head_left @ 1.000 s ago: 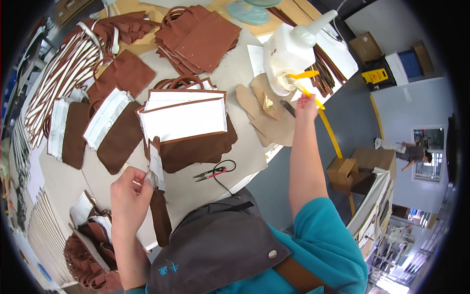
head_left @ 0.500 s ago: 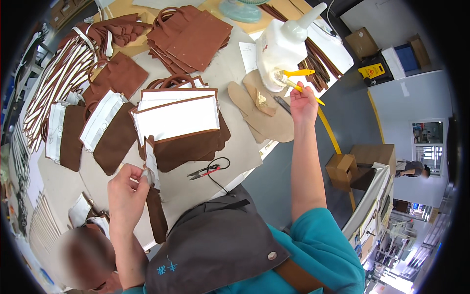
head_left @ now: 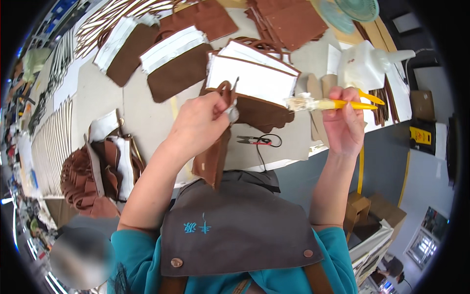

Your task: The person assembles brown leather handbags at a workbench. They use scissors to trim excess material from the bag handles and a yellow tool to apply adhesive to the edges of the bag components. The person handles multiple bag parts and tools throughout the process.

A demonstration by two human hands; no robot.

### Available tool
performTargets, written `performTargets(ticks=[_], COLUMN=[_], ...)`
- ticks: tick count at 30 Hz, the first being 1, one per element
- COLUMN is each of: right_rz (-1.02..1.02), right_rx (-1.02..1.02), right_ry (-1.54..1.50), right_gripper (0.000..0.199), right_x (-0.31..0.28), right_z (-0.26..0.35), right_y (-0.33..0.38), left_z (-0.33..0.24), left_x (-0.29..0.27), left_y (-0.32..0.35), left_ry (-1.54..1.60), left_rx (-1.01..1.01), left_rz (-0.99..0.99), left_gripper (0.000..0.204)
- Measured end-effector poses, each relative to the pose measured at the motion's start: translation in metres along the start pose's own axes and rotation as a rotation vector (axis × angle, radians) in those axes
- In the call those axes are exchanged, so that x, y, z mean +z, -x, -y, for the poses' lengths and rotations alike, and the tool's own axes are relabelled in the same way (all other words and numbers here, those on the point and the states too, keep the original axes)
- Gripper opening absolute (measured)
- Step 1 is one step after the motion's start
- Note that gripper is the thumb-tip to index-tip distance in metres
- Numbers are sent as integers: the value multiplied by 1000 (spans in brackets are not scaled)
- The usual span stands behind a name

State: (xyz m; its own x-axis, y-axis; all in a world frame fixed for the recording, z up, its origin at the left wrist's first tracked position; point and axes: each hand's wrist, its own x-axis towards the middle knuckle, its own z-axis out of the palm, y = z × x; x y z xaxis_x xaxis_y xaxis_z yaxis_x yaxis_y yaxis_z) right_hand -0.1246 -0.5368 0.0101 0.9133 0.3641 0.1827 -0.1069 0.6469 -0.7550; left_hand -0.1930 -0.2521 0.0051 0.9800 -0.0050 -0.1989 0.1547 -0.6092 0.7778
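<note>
My left hand (head_left: 203, 117) is closed on a brown bag piece (head_left: 213, 161), which hangs below the fingers and has a small handle loop showing above them. In my right hand (head_left: 346, 120) is a paintbrush (head_left: 320, 104) with a yellow handle; thick white paste coats its bristles, which point left toward the bag piece but stay apart from it. Beyond my left hand lies a stack of brown bag panels with white upper parts (head_left: 254, 78). A white plastic bottle (head_left: 361, 66) stands past my right hand, with a second yellow-handled brush (head_left: 370, 97) beside it.
Thread snips (head_left: 254, 140) with a cord lie near the table's front edge. Two brown-and-white bag panels (head_left: 178, 73) and reddish-brown pieces (head_left: 293, 22) lie farther back. A bundle of bag pieces (head_left: 98, 171) sits at left, near another person. Cardboard boxes (head_left: 372, 213) stand at right.
The paintbrush has moved from the bottle toward my left hand. My left hand has lifted the bag piece and turned it. The whole view has swung leftward.
</note>
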Motion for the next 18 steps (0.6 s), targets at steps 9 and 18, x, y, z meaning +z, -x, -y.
performTargets(ticks=[9, 18], right_rz=[-22, -63], right_rx=[227, 319], right_ry=[469, 664], right_gripper=[11, 11], right_x=[60, 67], right_z=[-22, -27], right_y=[-9, -11], left_z=[-3, -10], left_x=[16, 22], left_y=[-1, -4], left_ry=[33, -27], left_rx=[-16, -3], left_rz=[30, 70], left_gripper=[13, 13])
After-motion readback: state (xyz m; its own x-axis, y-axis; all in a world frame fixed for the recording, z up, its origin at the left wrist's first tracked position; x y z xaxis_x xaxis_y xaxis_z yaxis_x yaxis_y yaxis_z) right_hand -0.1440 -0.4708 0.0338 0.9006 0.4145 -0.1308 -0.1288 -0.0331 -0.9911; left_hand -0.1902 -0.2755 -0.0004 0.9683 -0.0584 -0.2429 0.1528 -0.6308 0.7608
